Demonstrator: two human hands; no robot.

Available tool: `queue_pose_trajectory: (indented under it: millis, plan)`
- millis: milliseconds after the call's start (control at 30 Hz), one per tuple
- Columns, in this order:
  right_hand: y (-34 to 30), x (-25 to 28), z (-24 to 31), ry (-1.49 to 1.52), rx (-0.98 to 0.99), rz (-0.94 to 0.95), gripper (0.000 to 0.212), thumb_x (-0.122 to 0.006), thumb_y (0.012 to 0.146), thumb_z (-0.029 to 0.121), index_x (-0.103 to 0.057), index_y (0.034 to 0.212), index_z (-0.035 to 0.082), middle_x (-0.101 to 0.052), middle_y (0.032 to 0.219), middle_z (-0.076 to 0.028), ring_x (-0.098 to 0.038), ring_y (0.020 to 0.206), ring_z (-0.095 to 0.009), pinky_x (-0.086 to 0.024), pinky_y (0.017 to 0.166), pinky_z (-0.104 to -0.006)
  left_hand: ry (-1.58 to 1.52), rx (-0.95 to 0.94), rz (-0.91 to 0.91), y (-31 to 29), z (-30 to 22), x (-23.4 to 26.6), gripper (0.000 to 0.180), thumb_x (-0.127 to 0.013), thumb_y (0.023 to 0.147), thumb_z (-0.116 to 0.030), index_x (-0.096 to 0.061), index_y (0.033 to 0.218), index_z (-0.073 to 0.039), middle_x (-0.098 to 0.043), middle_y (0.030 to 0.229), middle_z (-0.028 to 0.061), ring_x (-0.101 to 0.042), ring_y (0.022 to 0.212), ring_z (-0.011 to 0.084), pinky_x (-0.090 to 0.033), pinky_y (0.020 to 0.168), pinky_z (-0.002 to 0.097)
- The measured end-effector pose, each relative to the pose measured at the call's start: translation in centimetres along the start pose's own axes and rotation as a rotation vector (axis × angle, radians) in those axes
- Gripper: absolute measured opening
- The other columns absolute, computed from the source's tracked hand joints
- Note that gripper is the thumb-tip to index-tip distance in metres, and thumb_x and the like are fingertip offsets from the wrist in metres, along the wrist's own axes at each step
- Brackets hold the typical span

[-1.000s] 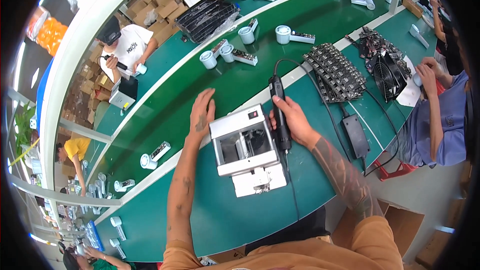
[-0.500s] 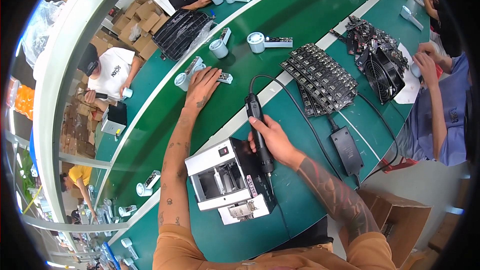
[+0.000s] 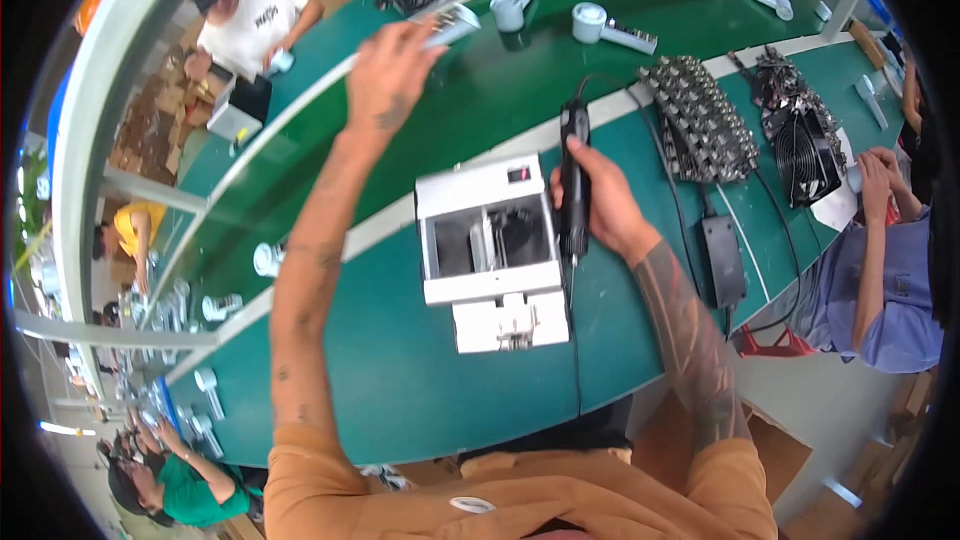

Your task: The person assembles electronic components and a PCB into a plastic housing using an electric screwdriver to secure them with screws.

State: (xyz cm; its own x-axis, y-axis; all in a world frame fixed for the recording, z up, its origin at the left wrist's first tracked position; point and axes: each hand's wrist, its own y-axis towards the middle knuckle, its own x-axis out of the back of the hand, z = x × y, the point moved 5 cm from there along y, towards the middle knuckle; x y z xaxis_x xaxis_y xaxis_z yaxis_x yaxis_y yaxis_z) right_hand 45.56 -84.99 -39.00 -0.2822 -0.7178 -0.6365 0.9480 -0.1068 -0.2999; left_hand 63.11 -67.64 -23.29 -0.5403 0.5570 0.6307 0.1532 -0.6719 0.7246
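Note:
My right hand (image 3: 605,198) is wrapped round a black electric screwdriver (image 3: 574,175), its bit pointing down toward me. Just left of it stands a white and black screw feeder (image 3: 490,240) with an open top window and a small switch. My left hand (image 3: 388,75) reaches far out over the green conveyor belt (image 3: 540,80). Its fingers are curled on a light-blue casing (image 3: 456,26) with an exposed circuit board; the hand hides part of it. Two similar casings with round heads, one nearer (image 3: 509,12) and one farther right (image 3: 590,24), stand on the belt.
Stacked circuit boards (image 3: 700,120), a black fan (image 3: 805,160) and a power adapter (image 3: 722,260) with cables lie to the right. More casings (image 3: 268,260) sit at the left. Co-workers surround the line; one in a blue shirt (image 3: 880,280) sits at the right.
My view has shifted, so the bench appears lower and turned. My left hand has gone from lying flat over the casings to curling round one. The right hand keeps the electric screwdriver.

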Motion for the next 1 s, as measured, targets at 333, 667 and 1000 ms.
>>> queue_pose_trajectory:
  millis: [333, 667, 1000]
  plan:
    - [-4.0, -3.1, 5.9, -0.074, 0.301, 0.108, 0.057, -0.036, 0.102, 0.057, -0.05, 0.117, 0.005, -0.059, 0.077, -0.01, -0.057, 0.056, -0.019, -0.05, 0.05, -0.0344, -0.361, 0.06, 0.248, -15.5, -13.7, 23.7, 0.04, -0.078, 0.073, -0.014, -0.069, 0.109, 0.003, -0.065, 0.095, 0.0109, -0.064, 0.084, 0.024, -0.052, 0.073, 0.037]
    - [-18.8, -15.3, 7.3, -0.111, 0.798, 0.456, 0.096, -0.036, 0.086, 0.083, -0.032, 0.14, 0.004, -0.048, 0.068, -0.007, -0.044, 0.041, -0.017, -0.039, 0.038, -0.033, -0.169, -0.02, 0.506, -18.8, -22.6, 19.4, 0.037, -0.059, 0.08, -0.012, -0.067, 0.115, -0.002, -0.062, 0.1, 0.0095, -0.06, 0.086, 0.0209, -0.048, 0.087, 0.0394]
    - [-17.3, -14.2, 2.3, -0.383, 0.914, 0.229, 0.101, -0.044, 0.077, 0.087, -0.034, 0.139, 0.008, -0.05, 0.067, -0.011, -0.046, 0.042, -0.021, -0.043, 0.037, -0.0352, -0.165, 0.018, 0.449, -18.7, -23.2, 18.7, 0.038, -0.058, 0.081, -0.015, -0.067, 0.114, 0.0, -0.062, 0.099, 0.011, -0.06, 0.086, 0.022, -0.05, 0.085, 0.0383]
